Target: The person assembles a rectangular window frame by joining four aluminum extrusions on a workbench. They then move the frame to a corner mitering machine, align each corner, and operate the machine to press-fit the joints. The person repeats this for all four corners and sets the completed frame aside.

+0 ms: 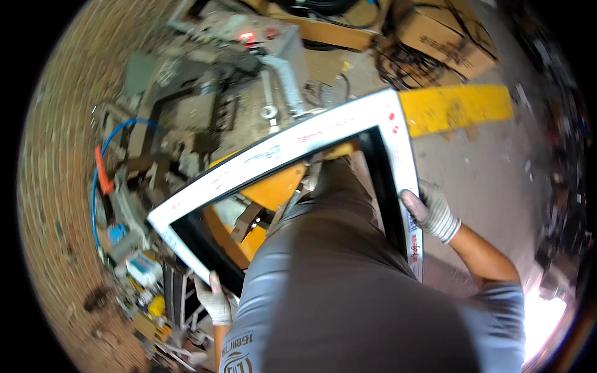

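Note:
A rectangular window frame (273,151), covered in white film with black inner edges, is held up in front of my body. Its near side is hidden behind my shirt. My left hand (214,301), in a pale knit glove, grips the frame near its left side, thumb on the white face. On the right side my right hand (430,210), gloved the same way, is closed around the outer edge with its thumb on top. Red and blue marks are scribbled on the film. Through the opening, my leg and an orange-yellow surface (278,186) show.
A yellow metal bar (457,110) juts out at the right. Behind the frame is a cluttered machine bench with a wrench (268,102). A blue hose (102,155) and an orange-handled tool (102,171) are at the left by a brick wall (68,168). Cardboard boxes (444,43) and cables stand far back.

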Demonstrator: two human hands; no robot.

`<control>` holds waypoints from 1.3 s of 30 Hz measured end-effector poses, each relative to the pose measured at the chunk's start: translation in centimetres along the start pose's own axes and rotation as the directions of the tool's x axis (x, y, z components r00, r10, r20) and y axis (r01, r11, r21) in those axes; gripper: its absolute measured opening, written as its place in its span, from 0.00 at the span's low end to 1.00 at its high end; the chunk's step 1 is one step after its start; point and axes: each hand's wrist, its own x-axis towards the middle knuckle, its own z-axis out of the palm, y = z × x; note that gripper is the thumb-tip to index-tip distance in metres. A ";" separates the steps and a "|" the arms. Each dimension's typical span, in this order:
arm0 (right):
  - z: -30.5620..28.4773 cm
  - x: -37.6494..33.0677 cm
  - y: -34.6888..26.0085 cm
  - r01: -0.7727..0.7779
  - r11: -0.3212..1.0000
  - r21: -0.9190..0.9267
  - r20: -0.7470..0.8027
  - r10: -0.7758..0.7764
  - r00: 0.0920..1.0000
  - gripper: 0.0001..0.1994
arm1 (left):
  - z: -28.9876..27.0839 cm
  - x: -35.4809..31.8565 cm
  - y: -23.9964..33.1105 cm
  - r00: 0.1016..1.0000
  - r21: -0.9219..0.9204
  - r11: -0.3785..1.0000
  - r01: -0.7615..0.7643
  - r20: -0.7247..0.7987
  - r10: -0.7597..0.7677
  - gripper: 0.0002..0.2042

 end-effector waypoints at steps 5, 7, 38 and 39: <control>3.9 -2.9 9.9 -0.183 0.983 -0.004 -0.025 0.183 0.983 0.18 | -0.5 2.3 -1.1 0.952 0.211 0.931 -0.297 -0.007 0.305 0.25; 4.9 -3.9 11.2 -0.218 0.973 0.071 -0.035 0.221 0.975 0.18 | -1.4 1.8 0.0 0.973 0.314 0.925 -0.214 -0.016 0.231 0.26; 10.4 -3.1 5.0 -0.359 0.913 -0.192 0.072 0.378 0.923 0.30 | -3.7 6.3 -8.5 0.995 0.198 0.978 -0.072 -0.060 0.085 0.29; 10.5 -2.9 5.3 -0.340 0.917 -0.208 0.088 0.364 0.927 0.31 | -3.7 6.1 -8.7 0.993 0.195 0.979 -0.064 -0.088 0.083 0.29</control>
